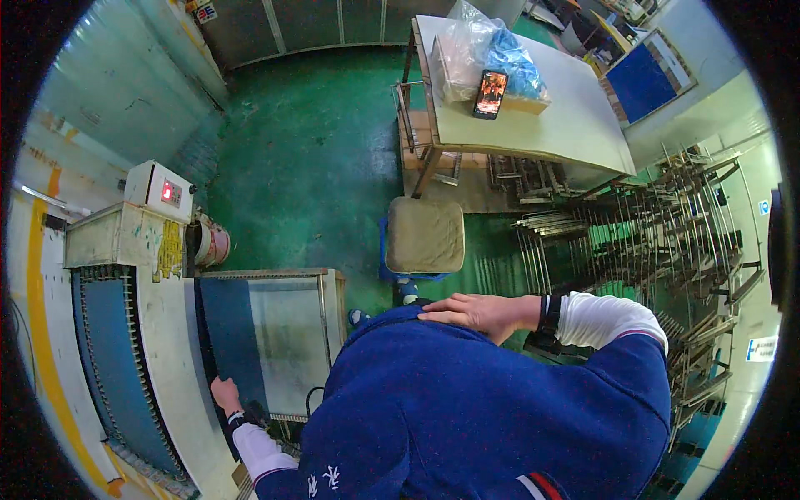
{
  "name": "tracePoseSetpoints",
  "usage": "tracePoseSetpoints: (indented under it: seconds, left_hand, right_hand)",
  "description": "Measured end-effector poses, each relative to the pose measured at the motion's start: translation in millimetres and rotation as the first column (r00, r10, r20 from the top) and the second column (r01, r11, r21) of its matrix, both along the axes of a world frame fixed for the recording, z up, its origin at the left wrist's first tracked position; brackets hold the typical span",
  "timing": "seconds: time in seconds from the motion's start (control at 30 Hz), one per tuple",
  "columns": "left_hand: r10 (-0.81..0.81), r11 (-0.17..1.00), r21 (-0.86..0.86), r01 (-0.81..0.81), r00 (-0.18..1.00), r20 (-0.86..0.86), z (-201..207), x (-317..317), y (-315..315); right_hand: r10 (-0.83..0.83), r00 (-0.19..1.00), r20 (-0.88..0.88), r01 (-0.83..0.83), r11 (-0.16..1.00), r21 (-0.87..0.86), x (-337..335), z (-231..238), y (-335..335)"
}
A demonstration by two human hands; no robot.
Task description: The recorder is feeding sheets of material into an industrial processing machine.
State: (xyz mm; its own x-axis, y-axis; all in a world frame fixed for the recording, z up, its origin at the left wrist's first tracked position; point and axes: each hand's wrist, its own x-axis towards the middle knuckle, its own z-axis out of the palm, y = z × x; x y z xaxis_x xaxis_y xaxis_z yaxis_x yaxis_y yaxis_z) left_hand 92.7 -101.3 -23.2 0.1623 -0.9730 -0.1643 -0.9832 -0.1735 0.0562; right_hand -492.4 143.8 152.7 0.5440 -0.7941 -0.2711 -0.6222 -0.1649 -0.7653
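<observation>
My left hand [225,396] reaches down at the left, beside the dark edge of a blue sheet [225,317]. Its fingers are curled, and what they grip, if anything, is too small to make out. The blue sheet covers part of a pale framed panel [287,350], which stands against a long white machine housing [167,333]. My right hand [475,315] lies flat on the front of my blue sweatshirt [500,400], fingers stretched out, holding nothing. A dark watch [546,321] is on that wrist.
Ahead is a padded stool [425,235] on a blue base. Beyond it, a table [567,125] bears plastic bags [500,50] and a phone [490,93]. Metal racks [633,225] crowd the right. A control box [160,190] tops the machine, with a bucket [212,242] behind.
</observation>
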Motion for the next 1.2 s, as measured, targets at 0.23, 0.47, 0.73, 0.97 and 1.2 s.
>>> tracePoseSetpoints:
  seconds: [0.23, 0.47, 0.73, 0.97, 1.2]
  left_hand:
    - [0.036, 0.999, 0.019, -0.034, 0.997, -0.075, 1, -1, 1]
    - [0.067, 0.997, 0.045, -0.064, 0.996, -0.063, 23, -25, 3]
    - [0.071, 0.997, 0.024, -0.071, 0.997, -0.024, 18, -21, 3]
    - [0.062, 0.997, 0.039, -0.062, 0.998, 0.019, 5, -7, -1]
    - [0.081, 0.996, 0.037, -0.081, 0.997, -0.008, 3, -5, -1]
  right_hand:
    - [0.009, 1.000, 0.013, -0.009, 1.000, 0.004, -5, -2, -1]
    - [0.009, 1.000, 0.016, -0.009, 1.000, 0.000, -8, 1, -5]
    - [0.016, 1.000, 0.026, -0.015, 0.999, -0.029, -9, -1, -9]
    - [0.017, 1.000, 0.020, -0.016, 1.000, -0.020, -9, -4, -11]
    - [0.019, 1.000, 0.024, -0.020, 1.000, 0.007, -8, 2, -14]
